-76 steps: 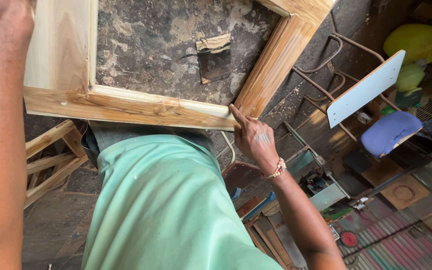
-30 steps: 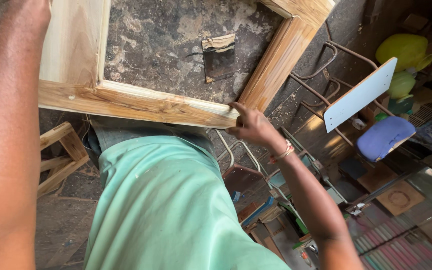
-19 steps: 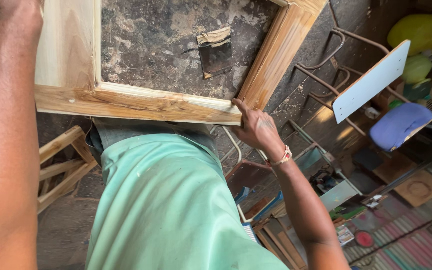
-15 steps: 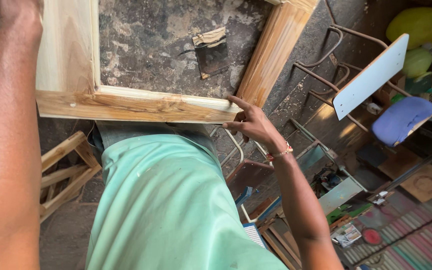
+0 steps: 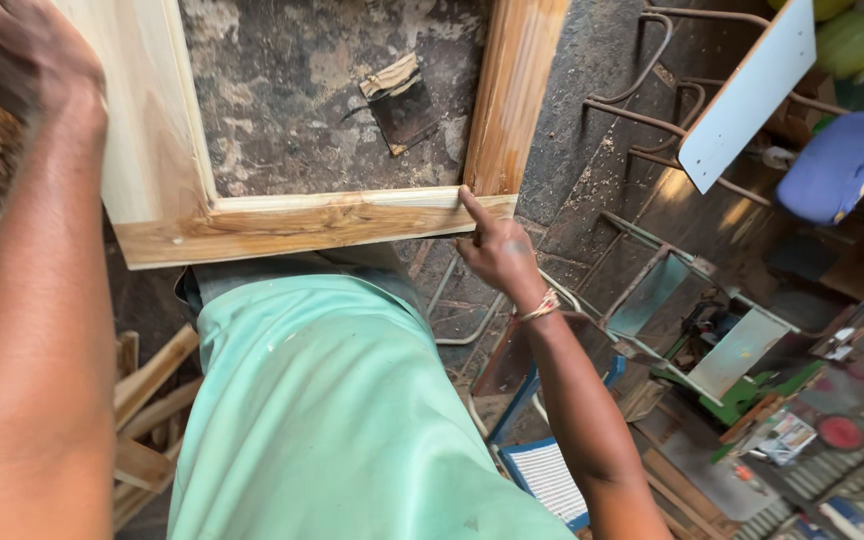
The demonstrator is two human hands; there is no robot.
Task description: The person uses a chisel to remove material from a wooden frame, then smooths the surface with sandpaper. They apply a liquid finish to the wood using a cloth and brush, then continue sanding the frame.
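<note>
Frame: a rectangular wooden frame [image 5: 282,222] of pale planed timber, held up in front of the person; its lower rail runs from 9 o'clock towards 3 o'clock, its side rails rise to 12 o'clock; the opening holds nothing of its own, only the rough grey floor [image 5: 292,110] seen through it, with a dark scrap of wood [image 5: 402,100] lying there
Right hand: the right hand [image 5: 497,250] is at the frame's lower corner, near 1 o'clock from the body; forefinger stretched out, its tip touching the joint where lower rail meets side rail; the other fingers half curled, gripping nothing
Left hand: the left hand [image 5: 22,55] is at 10 o'clock, against the frame's left rail; fingers bent over, but whether they clasp the rail I cannot tell
Body: a mint green shirt [image 5: 332,420] fills 6 o'clock; a beaded bracelet [image 5: 540,306] on the right wrist
Surroundings: metal chair frames [image 5: 672,290] at 3 o'clock; a white board [image 5: 752,90] and a blue seat [image 5: 837,160] at 2 o'clock; wooden offcuts [image 5: 147,420] at 8 o'clock
</note>
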